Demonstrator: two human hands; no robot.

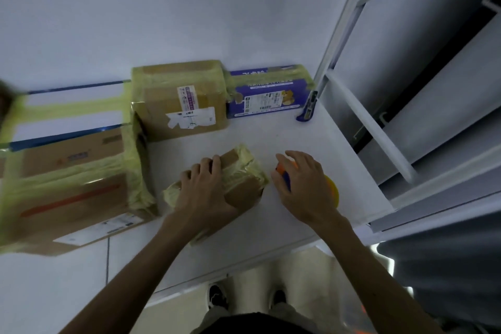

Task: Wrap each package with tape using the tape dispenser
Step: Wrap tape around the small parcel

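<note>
A small cardboard package (pixel 244 187) wrapped in yellowish tape lies on the white table (pixel 298 138) in front of me. My left hand (pixel 202 190) rests on top of it, fingers curled over its far edge. Just to the right, my right hand (pixel 301 184) grips the orange and blue tape dispenser (pixel 332 190), whose yellow tape roll shows under my palm. The dispenser sits on the table, apart from the package.
A large taped carton (pixel 70 192) stands at the left. A medium taped carton (pixel 181 100) and a purple taped box (pixel 271 92) sit at the back. A blue utility knife (pixel 307 108) lies by the right edge. White shelving (pixel 406 89) rises at the right.
</note>
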